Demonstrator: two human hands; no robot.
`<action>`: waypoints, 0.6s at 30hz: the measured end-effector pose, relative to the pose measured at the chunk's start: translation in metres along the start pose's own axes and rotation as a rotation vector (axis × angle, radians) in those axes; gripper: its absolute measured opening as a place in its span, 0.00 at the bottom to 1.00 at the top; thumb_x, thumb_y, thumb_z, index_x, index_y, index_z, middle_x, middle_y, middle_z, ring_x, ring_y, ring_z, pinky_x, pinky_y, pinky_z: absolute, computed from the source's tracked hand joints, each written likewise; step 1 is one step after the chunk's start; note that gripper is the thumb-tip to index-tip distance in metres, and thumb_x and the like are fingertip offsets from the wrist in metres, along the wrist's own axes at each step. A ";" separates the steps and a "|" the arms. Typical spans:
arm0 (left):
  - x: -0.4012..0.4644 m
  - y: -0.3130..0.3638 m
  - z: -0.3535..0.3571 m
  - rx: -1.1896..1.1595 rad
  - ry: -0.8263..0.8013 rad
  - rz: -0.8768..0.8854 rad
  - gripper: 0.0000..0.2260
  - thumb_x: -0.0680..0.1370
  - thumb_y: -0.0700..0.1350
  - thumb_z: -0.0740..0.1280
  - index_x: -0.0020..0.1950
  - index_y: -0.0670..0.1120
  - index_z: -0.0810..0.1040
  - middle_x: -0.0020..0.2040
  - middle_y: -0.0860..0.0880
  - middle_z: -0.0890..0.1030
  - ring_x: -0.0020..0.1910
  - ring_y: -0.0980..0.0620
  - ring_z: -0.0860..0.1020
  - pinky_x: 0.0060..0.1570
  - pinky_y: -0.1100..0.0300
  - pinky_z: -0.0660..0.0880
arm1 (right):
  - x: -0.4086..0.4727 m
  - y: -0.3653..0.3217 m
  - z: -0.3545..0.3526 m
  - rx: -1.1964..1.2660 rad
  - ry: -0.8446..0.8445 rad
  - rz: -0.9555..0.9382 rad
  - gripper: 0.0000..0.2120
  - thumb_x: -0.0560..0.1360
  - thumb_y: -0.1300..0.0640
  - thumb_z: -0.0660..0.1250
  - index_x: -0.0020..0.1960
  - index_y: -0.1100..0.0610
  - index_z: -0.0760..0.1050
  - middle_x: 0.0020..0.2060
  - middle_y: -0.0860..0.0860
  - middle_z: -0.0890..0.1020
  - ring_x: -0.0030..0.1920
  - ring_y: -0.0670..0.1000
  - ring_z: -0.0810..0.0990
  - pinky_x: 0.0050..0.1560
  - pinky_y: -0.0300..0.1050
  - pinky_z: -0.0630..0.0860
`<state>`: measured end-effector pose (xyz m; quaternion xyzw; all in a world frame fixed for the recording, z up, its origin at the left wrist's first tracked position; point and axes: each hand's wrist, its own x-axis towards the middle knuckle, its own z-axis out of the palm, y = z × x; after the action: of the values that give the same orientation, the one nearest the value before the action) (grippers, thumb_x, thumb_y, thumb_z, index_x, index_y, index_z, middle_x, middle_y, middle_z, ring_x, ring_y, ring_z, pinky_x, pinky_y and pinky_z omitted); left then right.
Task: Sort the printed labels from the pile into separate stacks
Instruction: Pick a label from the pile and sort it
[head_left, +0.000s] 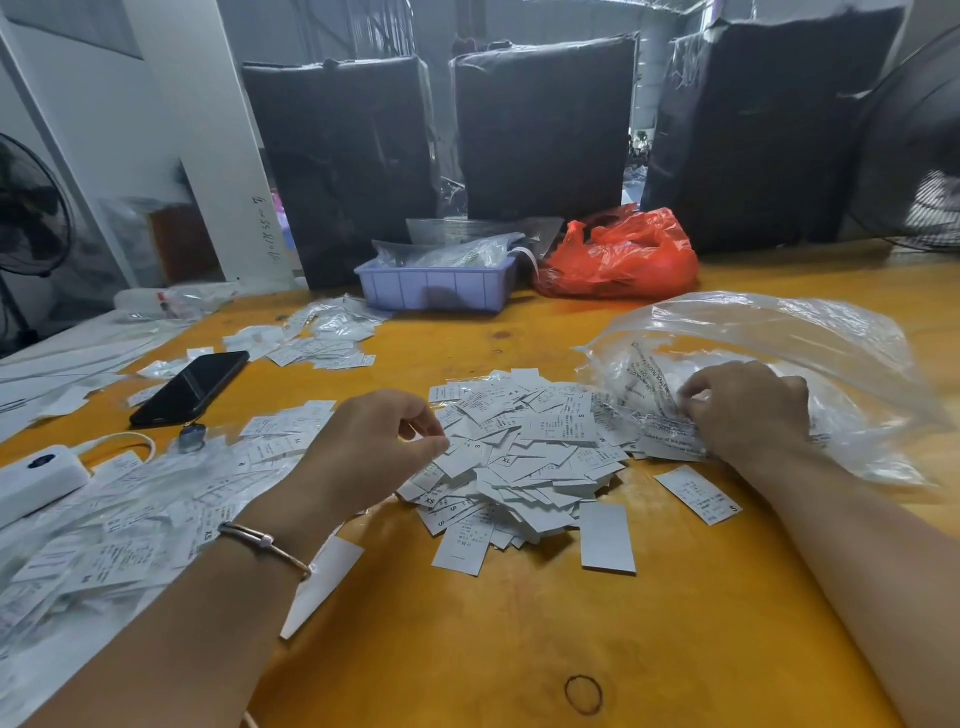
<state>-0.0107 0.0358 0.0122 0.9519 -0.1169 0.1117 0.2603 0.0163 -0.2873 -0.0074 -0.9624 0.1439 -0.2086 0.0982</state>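
Observation:
A loose pile of small white printed labels (524, 457) lies mid-table on the yellow table (519, 649), with size letters such as S, XL and XS showing. My left hand (374, 447) hovers at the pile's left edge, fingers curled with thumb and fingertips close together; I see nothing held in them. My right hand (748, 405) grips the mouth of a clear plastic bag (789, 353) that holds more labels. Single labels (698, 493) lie apart at the right of the pile. Spread labels (130, 519) cover the table's left side.
A black phone (192, 387) and a white power bank (36, 480) lie at the left. A purple tray (436, 286) and a red plastic bag (623, 254) sit at the back before black wrapped bundles (540, 130). A rubber band (583, 693) lies near the front.

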 end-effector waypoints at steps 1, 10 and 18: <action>0.000 0.001 0.000 -0.001 -0.005 0.004 0.03 0.75 0.51 0.72 0.42 0.56 0.80 0.42 0.60 0.79 0.46 0.61 0.76 0.38 0.63 0.69 | 0.000 0.000 -0.001 0.032 0.037 0.000 0.07 0.77 0.53 0.65 0.49 0.47 0.82 0.53 0.52 0.82 0.59 0.56 0.74 0.58 0.52 0.63; -0.003 0.005 0.001 -0.026 -0.010 0.024 0.02 0.75 0.51 0.72 0.44 0.54 0.81 0.43 0.60 0.79 0.45 0.62 0.76 0.39 0.64 0.69 | -0.017 -0.018 -0.017 0.777 0.224 0.023 0.04 0.73 0.60 0.71 0.40 0.60 0.82 0.37 0.57 0.84 0.39 0.57 0.82 0.45 0.49 0.78; -0.010 0.028 -0.002 -0.499 -0.247 0.082 0.21 0.67 0.60 0.73 0.59 0.58 0.78 0.53 0.60 0.82 0.51 0.64 0.80 0.42 0.70 0.77 | -0.065 -0.069 -0.031 1.402 -0.563 -0.154 0.14 0.64 0.60 0.74 0.47 0.63 0.79 0.37 0.59 0.85 0.34 0.54 0.82 0.42 0.46 0.79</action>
<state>-0.0283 0.0151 0.0248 0.8593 -0.2098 -0.0270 0.4657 -0.0374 -0.2064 0.0135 -0.6989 -0.1206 -0.0039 0.7050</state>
